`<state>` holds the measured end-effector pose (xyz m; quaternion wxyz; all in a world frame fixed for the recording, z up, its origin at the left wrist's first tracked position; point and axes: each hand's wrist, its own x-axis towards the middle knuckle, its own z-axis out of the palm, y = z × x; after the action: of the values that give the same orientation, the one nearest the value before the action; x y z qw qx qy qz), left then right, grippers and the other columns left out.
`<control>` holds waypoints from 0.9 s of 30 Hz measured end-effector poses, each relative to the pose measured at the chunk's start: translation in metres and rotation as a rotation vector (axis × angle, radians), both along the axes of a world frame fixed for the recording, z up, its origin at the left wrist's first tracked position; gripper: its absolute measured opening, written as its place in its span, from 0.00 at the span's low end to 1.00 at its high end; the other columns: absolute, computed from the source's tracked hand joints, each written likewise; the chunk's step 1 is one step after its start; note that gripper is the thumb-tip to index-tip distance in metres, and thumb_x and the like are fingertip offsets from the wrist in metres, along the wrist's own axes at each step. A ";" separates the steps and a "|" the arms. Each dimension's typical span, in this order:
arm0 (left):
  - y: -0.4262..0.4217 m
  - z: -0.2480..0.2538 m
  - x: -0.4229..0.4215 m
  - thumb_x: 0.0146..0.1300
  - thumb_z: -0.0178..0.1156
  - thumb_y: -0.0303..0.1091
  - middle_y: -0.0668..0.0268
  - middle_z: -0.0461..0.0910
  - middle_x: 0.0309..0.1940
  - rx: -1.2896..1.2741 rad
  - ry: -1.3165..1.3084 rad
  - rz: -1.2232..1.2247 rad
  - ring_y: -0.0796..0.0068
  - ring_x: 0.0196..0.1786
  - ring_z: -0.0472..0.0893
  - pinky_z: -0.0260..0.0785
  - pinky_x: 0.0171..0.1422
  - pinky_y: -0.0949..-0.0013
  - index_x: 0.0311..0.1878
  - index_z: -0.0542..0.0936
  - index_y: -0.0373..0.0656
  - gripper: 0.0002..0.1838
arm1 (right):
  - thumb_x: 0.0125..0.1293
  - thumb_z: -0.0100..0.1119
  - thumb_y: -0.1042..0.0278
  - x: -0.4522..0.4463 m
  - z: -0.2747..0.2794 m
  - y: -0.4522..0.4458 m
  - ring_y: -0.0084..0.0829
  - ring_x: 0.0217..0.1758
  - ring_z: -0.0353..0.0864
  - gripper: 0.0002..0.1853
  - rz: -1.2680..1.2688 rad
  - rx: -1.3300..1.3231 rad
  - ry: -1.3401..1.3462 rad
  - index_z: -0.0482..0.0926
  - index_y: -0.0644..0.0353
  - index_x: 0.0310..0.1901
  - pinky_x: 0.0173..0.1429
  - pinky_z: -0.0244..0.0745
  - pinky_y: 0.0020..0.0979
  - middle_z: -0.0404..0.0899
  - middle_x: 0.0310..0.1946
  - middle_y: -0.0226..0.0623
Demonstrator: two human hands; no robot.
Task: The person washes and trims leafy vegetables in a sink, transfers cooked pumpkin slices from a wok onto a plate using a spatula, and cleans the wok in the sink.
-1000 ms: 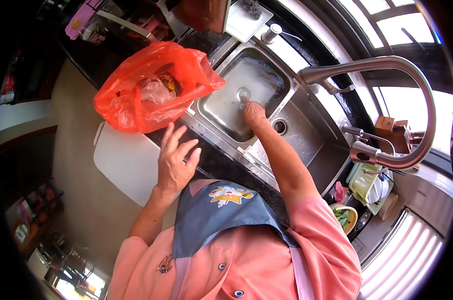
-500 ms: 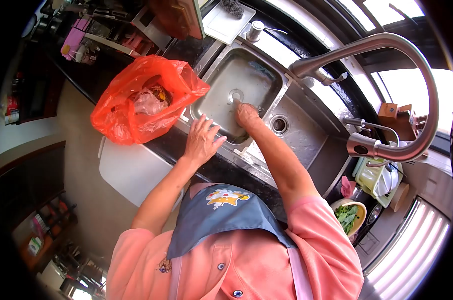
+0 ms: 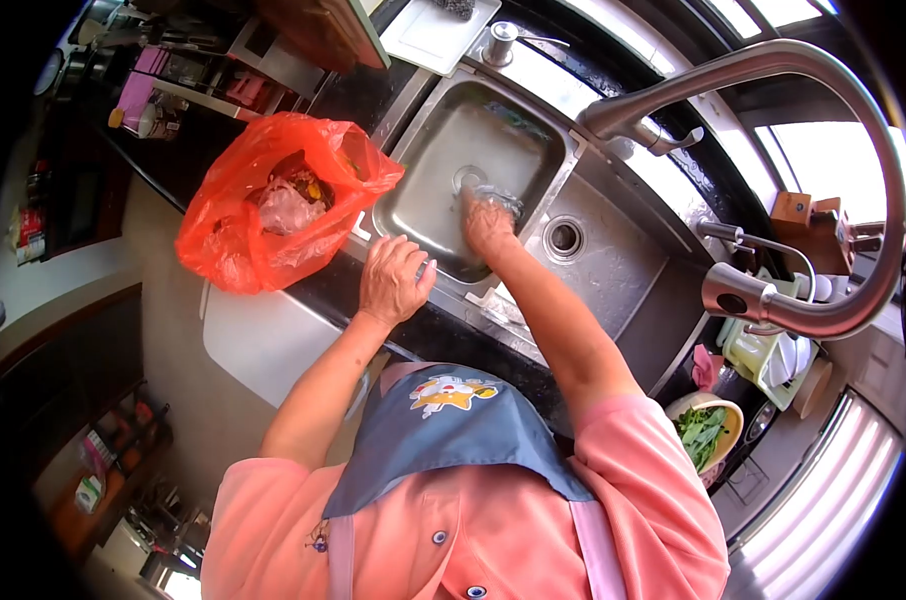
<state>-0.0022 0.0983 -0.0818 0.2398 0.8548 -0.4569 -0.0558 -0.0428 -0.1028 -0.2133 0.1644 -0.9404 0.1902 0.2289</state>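
My right hand reaches into the water of a steel basin. Its fingers are partly lost under the moving water and ripples beside the basin's drain, so I cannot make out whether they hold anything. My left hand rests by the basin's near edge with its fingers a little apart and nothing seen in it. Left of it an open red plastic bag stands on the counter edge, with scraps and a crumpled pinkish plastic inside.
A curved tap arches over the right sink, whose drain shows. A soap pump and white tray stand at the back. Leafy greens sit in a bowl near a dish rack. A white bin is below.
My right hand has shifted slightly in the basin, and more rippling water shows at its fingers. My left hand has drawn down a little, its fingers less spread.
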 end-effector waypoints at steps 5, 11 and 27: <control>0.001 -0.005 0.003 0.59 0.65 0.35 0.60 0.83 0.41 -0.031 -0.025 0.002 0.57 0.52 0.81 0.66 0.67 0.51 0.37 0.84 0.41 0.08 | 0.70 0.51 0.67 0.013 0.031 -0.008 0.45 0.50 0.88 0.28 -0.131 -0.016 0.022 0.66 0.55 0.72 0.51 0.83 0.46 0.86 0.47 0.47; -0.001 -0.002 0.002 0.59 0.65 0.36 0.60 0.83 0.40 -0.007 0.016 0.013 0.57 0.53 0.80 0.66 0.68 0.51 0.35 0.83 0.41 0.09 | 0.72 0.46 0.66 0.011 0.027 -0.026 0.46 0.52 0.87 0.33 -0.010 0.034 0.130 0.57 0.53 0.78 0.56 0.81 0.45 0.87 0.49 0.45; 0.003 -0.005 0.001 0.59 0.65 0.35 0.61 0.84 0.41 -0.030 -0.008 0.005 0.57 0.52 0.81 0.66 0.67 0.51 0.37 0.84 0.42 0.08 | 0.68 0.54 0.64 0.010 -0.001 -0.019 0.45 0.43 0.89 0.12 0.044 -0.041 -0.116 0.87 0.57 0.36 0.49 0.84 0.42 0.88 0.36 0.46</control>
<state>-0.0009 0.1013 -0.0872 0.2509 0.8525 -0.4564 -0.0450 -0.0331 -0.1221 -0.2146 0.1510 -0.9592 0.1644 0.1737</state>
